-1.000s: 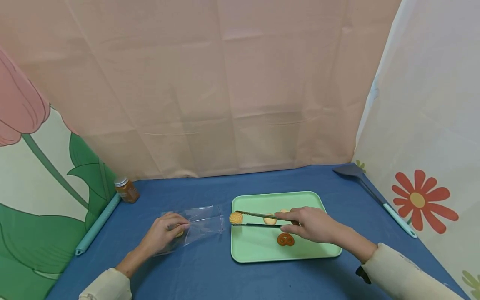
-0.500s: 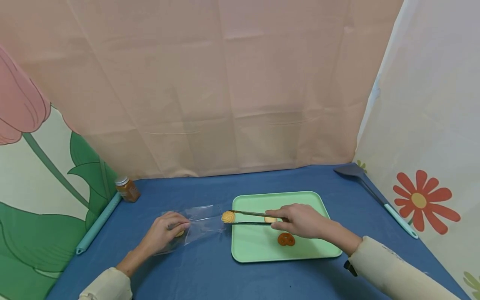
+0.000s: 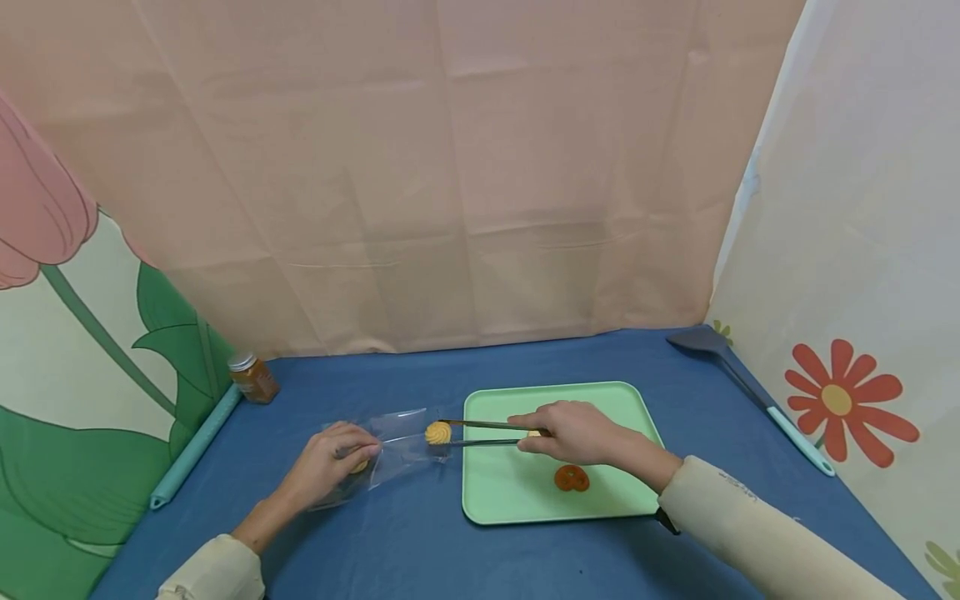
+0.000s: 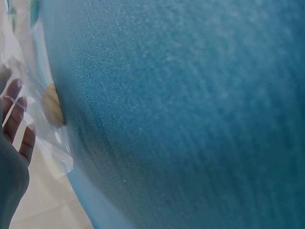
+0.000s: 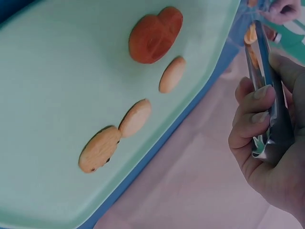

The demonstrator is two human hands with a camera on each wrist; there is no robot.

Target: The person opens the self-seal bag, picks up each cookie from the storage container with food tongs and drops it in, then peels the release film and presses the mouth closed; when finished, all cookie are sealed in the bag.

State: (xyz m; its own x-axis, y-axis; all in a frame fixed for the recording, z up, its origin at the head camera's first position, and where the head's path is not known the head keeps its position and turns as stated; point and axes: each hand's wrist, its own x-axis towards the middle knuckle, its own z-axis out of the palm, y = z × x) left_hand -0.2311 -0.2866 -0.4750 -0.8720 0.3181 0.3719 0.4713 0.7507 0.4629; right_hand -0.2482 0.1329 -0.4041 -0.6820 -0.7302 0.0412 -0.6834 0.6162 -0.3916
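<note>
My left hand (image 3: 330,462) holds a clear plastic bag (image 3: 405,437) on the blue cloth, its mouth facing right. Inside the bag lies a round cookie (image 4: 52,106), partly covered by my fingers in the head view. With my right hand (image 3: 573,433) I grip metal tongs (image 3: 487,425), also seen along my curled fingers in the right wrist view. Between the tong tips sits a swirled butter cookie (image 3: 438,432), at the bag's mouth; whether it is inside the opening is hard to tell. A pretzel (image 5: 155,37) and several pale cookies (image 5: 136,118) lie on the green tray (image 3: 525,504).
At the back left stands a brown jar with a silver lid (image 3: 255,379), near a teal rod-shaped item (image 3: 197,450). A dark spatula with a teal handle (image 3: 750,400) lies along the right edge. Upright cloth panels border the blue table (image 3: 420,550).
My right hand has moved left with the tongs, carrying the swirled cookie from the tray's left rim to the bag's mouth. The left hand and bag have stayed in place.
</note>
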